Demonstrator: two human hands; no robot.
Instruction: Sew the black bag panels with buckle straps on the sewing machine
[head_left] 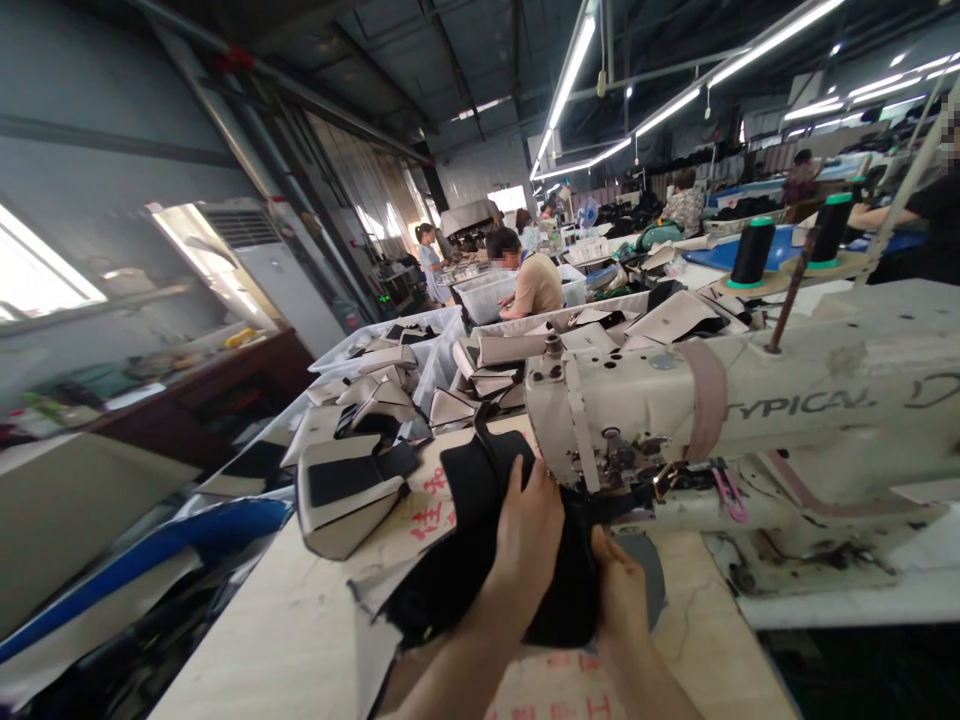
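A black fabric piece (465, 520) lies on the table under the head of a cream sewing machine (750, 420). My left hand (529, 530) rests on the black piece with fingers closed around its edge, close to the needle area. My right hand (619, 590) presses on the same piece just right of the left hand, below the machine head; its fingers are mostly hidden in the fabric.
A stack of beige and black cut pieces (345, 490) sits left of my hands, with more in white bins (405, 350) behind. Black thread cones (752, 250) stand behind the machine. Other people sit at tables farther back. A blue edge (150, 555) runs at the left.
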